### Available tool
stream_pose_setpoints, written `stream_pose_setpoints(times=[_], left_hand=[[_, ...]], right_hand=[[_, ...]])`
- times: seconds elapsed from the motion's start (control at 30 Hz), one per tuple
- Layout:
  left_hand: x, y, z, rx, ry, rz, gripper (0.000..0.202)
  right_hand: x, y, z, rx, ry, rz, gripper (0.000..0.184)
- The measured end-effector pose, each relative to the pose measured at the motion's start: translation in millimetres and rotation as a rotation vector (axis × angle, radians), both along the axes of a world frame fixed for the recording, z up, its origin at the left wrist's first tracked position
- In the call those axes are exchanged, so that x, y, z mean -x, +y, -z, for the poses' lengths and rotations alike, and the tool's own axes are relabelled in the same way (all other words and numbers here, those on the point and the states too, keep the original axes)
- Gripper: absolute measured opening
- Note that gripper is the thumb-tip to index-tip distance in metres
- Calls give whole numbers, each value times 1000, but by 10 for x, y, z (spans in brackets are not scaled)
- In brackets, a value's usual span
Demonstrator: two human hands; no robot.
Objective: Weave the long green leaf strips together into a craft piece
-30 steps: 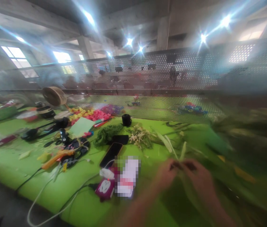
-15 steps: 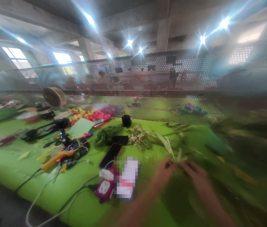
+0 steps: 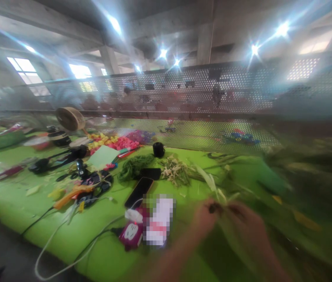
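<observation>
Close together at the lower right, my left hand (image 3: 204, 216) and my right hand (image 3: 248, 224) are both closed on pale green leaf-like strips (image 3: 208, 178). The strip ends stick up beyond my fingertips, and a broader part hangs below between the hands. A small dark spot shows at my left fingers; blur hides what it is. Just past my hands lies a bundle of pale, dried-looking stems (image 3: 175, 171). To its left are a tangle of green fibres (image 3: 135, 167) and a black cup (image 3: 158, 149).
A purple power strip (image 3: 130, 235), a dark phone (image 3: 139, 192) and a pixelated bright screen (image 3: 160, 223) lie left of my hands. Further left are an orange-handled tool (image 3: 73, 195) with cords and pink pieces (image 3: 127, 143). A perforated partition (image 3: 183, 94) runs behind the green table (image 3: 101, 258).
The view has shifted slightly, so the table things sit a little further right. My hands stay together, and more of the pale strip now shows below and between them.
</observation>
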State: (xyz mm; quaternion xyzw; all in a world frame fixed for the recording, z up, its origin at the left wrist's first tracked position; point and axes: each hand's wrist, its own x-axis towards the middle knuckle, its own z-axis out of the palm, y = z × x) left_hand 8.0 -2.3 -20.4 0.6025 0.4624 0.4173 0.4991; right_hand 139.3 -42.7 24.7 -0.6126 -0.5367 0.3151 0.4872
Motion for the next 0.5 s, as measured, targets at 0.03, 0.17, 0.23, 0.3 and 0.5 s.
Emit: stream_pose_setpoints(times=[0.03,0.17,0.23,0.3,0.5], left_hand=[[0,-17,-5,-34,39,17,10],[11,-66,-38,-157,176,87,10],[17,-70,-55,-171,209,106,9],[24,-68,-78,-177,209,103,8],[25,-96,-200,-80,116,127,14]], right_hand=[[1,7,-5,8,-25,-11,20],[-35,79,16,36,-56,-43,23],[-62,122,50,72,-33,-16,24],[-83,158,82,111,-9,39,28],[-62,191,66,227,117,-41,33]])
